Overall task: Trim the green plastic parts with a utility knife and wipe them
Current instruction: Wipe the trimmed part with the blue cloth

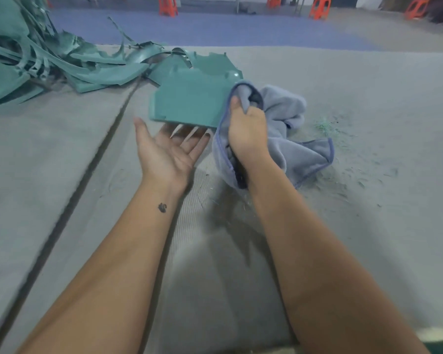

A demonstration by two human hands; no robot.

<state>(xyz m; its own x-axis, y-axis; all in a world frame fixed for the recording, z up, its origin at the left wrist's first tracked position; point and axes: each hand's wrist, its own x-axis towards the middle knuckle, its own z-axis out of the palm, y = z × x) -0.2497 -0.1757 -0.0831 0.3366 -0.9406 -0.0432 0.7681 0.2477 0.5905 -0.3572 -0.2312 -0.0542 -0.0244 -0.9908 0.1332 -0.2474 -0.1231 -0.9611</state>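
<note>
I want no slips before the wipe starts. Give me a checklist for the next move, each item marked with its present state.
1. Cloth in hand: ok. The right hand grips the blue-grey cloth.
2. Part supported: ok. The green part rests on the straight fingers of the palm-up left hand.
3. Cloth at the part: ok. It meets the part's right edge.
4. Utility knife safely away: cannot tell. No knife is in view.
5. Part fully trimmed: cannot tell. Its edges are blurred.
6. Work surface clean: not ok. Green shavings lie on the grey table, right of the cloth.
</note>
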